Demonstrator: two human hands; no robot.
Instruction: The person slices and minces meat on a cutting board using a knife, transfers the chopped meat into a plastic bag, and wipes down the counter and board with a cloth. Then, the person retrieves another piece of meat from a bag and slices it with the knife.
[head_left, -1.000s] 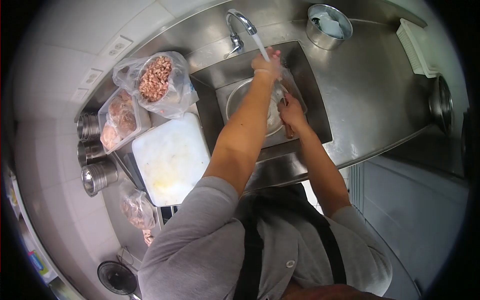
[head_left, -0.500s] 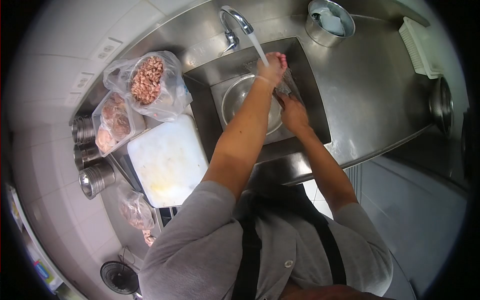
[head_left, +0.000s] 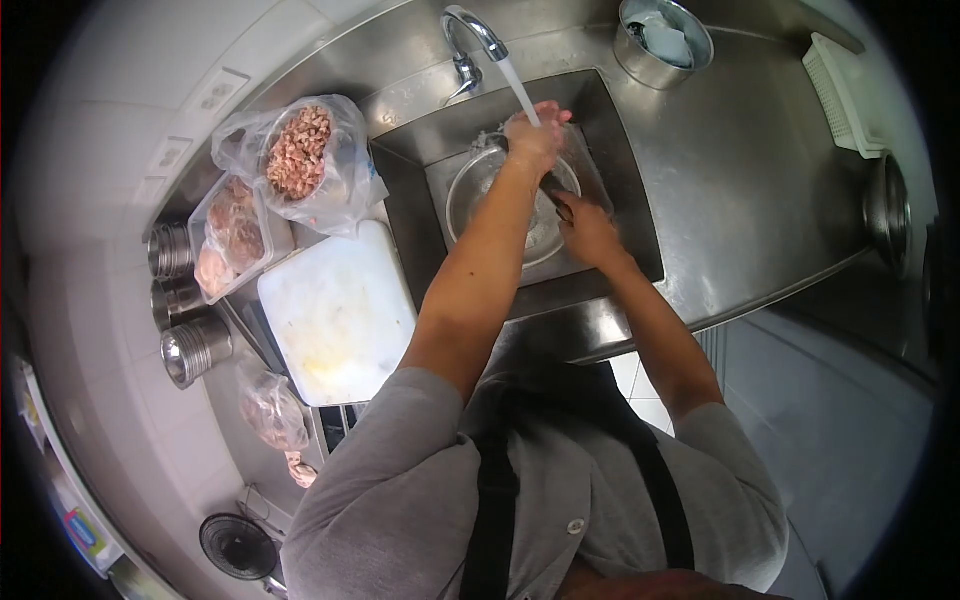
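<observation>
My left hand (head_left: 537, 140) is under the water stream from the faucet (head_left: 497, 50), above the sink. Splash and motion blur its fingers, so their grip is unclear. My right hand (head_left: 590, 232) is closed around the dark handle of what looks like a knife (head_left: 551, 184), just below and right of my left hand. Its far part passes under my left wrist and is mostly hidden. Beneath both hands, a round metal bowl (head_left: 460, 205) with water in it stands in the sink (head_left: 632, 190).
Left of the sink lies a white cutting board (head_left: 335, 310). Behind it are a bag-lined bowl of diced meat (head_left: 298, 152) and a plastic tub of meat (head_left: 228, 240). A metal pot (head_left: 650, 65) stands at the back right, and a white basket (head_left: 835, 95) at far right.
My left hand has shifted slightly left and down, still under the stream. My right hand has moved a little down, and more of the dark handle shows. Splashing around the bowl has increased.
</observation>
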